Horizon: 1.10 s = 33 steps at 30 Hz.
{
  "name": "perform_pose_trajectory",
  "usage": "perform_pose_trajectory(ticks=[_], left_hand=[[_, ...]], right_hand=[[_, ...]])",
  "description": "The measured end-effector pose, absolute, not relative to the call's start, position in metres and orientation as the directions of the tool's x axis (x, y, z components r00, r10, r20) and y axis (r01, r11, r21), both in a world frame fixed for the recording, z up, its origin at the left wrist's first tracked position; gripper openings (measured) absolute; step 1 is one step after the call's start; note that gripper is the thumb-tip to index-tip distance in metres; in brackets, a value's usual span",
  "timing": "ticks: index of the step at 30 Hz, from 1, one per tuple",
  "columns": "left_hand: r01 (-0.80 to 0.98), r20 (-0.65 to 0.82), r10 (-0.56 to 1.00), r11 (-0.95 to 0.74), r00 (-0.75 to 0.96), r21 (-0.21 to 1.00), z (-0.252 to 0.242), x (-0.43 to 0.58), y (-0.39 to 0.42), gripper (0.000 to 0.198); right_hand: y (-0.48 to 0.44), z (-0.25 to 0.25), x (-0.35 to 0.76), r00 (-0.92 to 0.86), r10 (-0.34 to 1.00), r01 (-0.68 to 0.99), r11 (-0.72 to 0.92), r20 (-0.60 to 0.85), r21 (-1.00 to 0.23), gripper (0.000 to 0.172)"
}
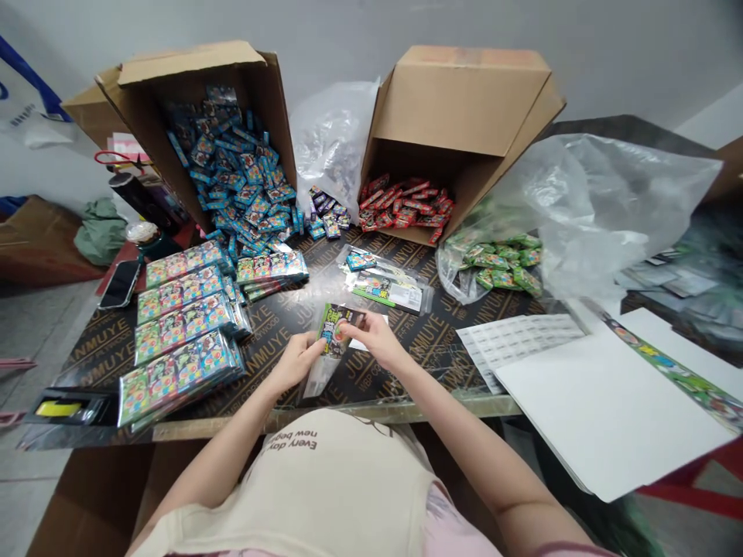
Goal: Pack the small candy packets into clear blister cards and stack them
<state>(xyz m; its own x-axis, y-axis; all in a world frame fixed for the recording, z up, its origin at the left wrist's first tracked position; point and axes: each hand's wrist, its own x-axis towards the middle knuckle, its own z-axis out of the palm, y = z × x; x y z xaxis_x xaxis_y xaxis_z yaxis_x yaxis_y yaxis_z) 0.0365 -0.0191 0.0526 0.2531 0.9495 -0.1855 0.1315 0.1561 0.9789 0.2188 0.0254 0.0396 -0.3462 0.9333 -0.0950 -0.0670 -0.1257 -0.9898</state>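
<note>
Near the table's front edge, my left hand [300, 360] and my right hand [376, 339] grip a clear plastic packet with a black and green printed top [334, 328]. My left fingers pinch its left side, and my right thumb presses on its printed face from the right. The packet's clear lower part hangs toward me. Just beyond my hands lie several flat clear packets [388, 292] with green and black printing, and a small blue box [361, 261] rests on them. A white slip of paper lies partly under my right hand.
Stacks of filled packets [181, 370] stand at left beside a phone [120, 284]. Behind are a carton [279, 116] of blue boxes, a carton [458, 100] of red boxes, and a bag with green packs [505, 267]. White sheets [604, 410] overhang the right front edge.
</note>
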Motion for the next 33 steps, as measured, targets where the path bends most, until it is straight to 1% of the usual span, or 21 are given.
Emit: perform_pose_trajectory(ticks=[2, 4, 5, 7, 9, 10, 11, 13, 14, 16, 18, 20, 21, 22, 24, 26, 27, 28, 30, 31, 33], left_hand=[[0.23, -0.164, 0.96, 0.111, 0.229, 0.967, 0.052, 0.036, -0.02, 0.044], [0.257, -0.159, 0.966, 0.105, 0.203, 0.961, 0.051, 0.034, -0.019, 0.048], [0.256, -0.159, 0.971, 0.109, 0.181, 0.961, 0.05, 0.033, -0.018, 0.049], [0.239, -0.156, 0.98, 0.124, 0.12, 0.963, 0.049, 0.03, -0.015, 0.049], [0.196, -0.167, 0.983, 0.149, 0.081, 0.969, 0.046, 0.028, -0.012, 0.048], [0.165, -0.179, 0.981, 0.165, 0.076, 0.972, 0.045, 0.027, -0.012, 0.047], [0.128, -0.193, 0.978, 0.182, 0.083, 0.975, 0.042, 0.028, -0.013, 0.044], [0.032, -0.226, 0.965, 0.224, 0.135, 0.974, 0.036, 0.028, -0.017, 0.036], [-0.018, -0.241, 0.956, 0.247, 0.17, 0.969, 0.032, 0.028, -0.019, 0.036], [-0.095, -0.254, 0.934, 0.285, 0.251, 0.954, 0.024, 0.028, -0.025, 0.041], [-0.111, -0.266, 0.902, 0.32, 0.341, 0.941, 0.019, 0.028, -0.029, 0.043], [-0.085, -0.278, 0.873, 0.337, 0.4, 0.938, 0.019, 0.031, -0.031, 0.045], [-0.087, -0.27, 0.878, 0.328, 0.394, 0.941, 0.022, 0.033, -0.03, 0.049], [-0.111, -0.251, 0.9, 0.307, 0.358, 0.945, 0.026, 0.037, -0.029, 0.053], [-0.242, -0.211, 0.958, 0.256, 0.196, 0.936, 0.037, 0.046, -0.025, 0.057], [-0.419, -0.245, 0.969, 0.24, 0.041, 0.876, 0.047, 0.056, -0.021, 0.052], [-0.5, -0.287, 0.958, 0.249, 0.002, 0.829, 0.052, 0.061, -0.019, 0.051], [-0.566, -0.329, 0.944, 0.263, -0.016, 0.781, 0.055, 0.066, -0.017, 0.052], [-0.64, -0.38, 0.925, 0.278, -0.024, 0.717, 0.059, 0.072, -0.015, 0.051], [-0.655, -0.393, 0.919, 0.275, -0.036, 0.704, 0.059, 0.074, -0.014, 0.048], [-0.651, -0.4, 0.914, 0.267, -0.062, 0.711, 0.06, 0.073, -0.013, 0.038]], right_hand=[[0.025, 0.041, 0.215, -0.282, 0.956, -0.073, -0.1, -0.076, -0.992, 0.035], [0.023, 0.045, 0.214, -0.279, 0.954, -0.11, -0.146, -0.11, -0.983, 0.036], [0.022, 0.046, 0.214, -0.314, 0.938, -0.142, -0.197, -0.144, -0.97, 0.039], [0.015, 0.046, 0.214, -0.461, 0.862, -0.169, -0.32, -0.212, -0.932, 0.05], [0.006, 0.04, 0.215, -0.603, 0.752, -0.126, -0.417, -0.264, -0.9, 0.059], [0.002, 0.036, 0.215, -0.633, 0.72, -0.101, -0.441, -0.285, -0.892, 0.057], [-0.002, 0.031, 0.216, -0.631, 0.716, -0.085, -0.448, -0.3, -0.89, 0.053], [-0.006, 0.023, 0.219, -0.572, 0.757, -0.073, -0.43, -0.315, -0.9, 0.044], [-0.006, 0.02, 0.22, -0.547, 0.776, -0.069, -0.416, -0.314, -0.907, 0.043], [-0.002, 0.017, 0.223, -0.52, 0.802, -0.073, -0.385, -0.294, -0.92, 0.048], [0.004, 0.017, 0.225, -0.452, 0.856, -0.108, -0.333, -0.252, -0.937, 0.054], [0.009, 0.02, 0.224, -0.311, 0.928, -0.148, -0.258, -0.203, -0.955, 0.051], [0.011, 0.022, 0.223, -0.261, 0.946, -0.153, -0.235, -0.19, -0.96, 0.047], [0.011, 0.025, 0.221, -0.24, 0.953, -0.153, -0.225, -0.185, -0.962, 0.044], [0.009, 0.031, 0.214, -0.242, 0.954, -0.163, -0.218, -0.175, -0.962, 0.044], [0.005, 0.039, 0.205, -0.205, 0.962, -0.237, -0.226, -0.178, -0.945, 0.046], [0.003, 0.043, 0.201, -0.161, 0.968, -0.296, -0.233, -0.192, -0.926, 0.045], [0.0, 0.046, 0.196, -0.117, 0.97, -0.356, -0.242, -0.214, -0.903, 0.046], [-0.003, 0.051, 0.187, -0.048, 0.965, -0.438, -0.251, -0.256, -0.863, 0.05], [-0.004, 0.053, 0.184, -0.014, 0.964, -0.453, -0.242, -0.264, -0.858, 0.05], [-0.005, 0.054, 0.18, 0.036, 0.966, -0.443, -0.215, -0.257, -0.87, 0.043]])
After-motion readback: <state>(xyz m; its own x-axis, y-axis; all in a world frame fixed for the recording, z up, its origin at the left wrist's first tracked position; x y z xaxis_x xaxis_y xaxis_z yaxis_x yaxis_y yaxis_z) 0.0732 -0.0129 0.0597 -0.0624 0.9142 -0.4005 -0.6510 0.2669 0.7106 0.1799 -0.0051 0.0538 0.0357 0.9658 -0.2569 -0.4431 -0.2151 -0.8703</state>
